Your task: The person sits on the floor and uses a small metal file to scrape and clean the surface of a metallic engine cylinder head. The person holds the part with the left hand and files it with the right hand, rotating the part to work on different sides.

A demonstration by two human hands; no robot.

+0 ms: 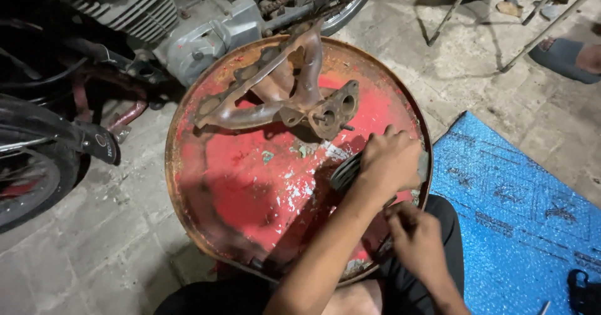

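Clamped over a dark ribbed round part (346,170), the left hand (391,162) had its grip curled tight w/ fingers wrapped on top, knuckles up. That part sat on the right side of a round red drum top (250,196), paint chipped & rim rusty, serving as the desk. Right hand (418,243) was lower, near the drum's right edge just below the left hand; fingers bent in, thumb & fingertips drawn together, but whether it pinched anything couldn't be told, too dark there. Both forearms came up from the bottom of the view, left arm crossing over the drum. Rusty exhaust manifold (282,93) w/ several branch pipes & a flange lay on the far half of the drum, well apart from the hands. Behind it stood a motorcycle engine (188,24) & a tyre (28,183) at left. Blue foam sheet (519,215) lay on the paved floor at right; a foot in a sandal (566,57) showed top right.
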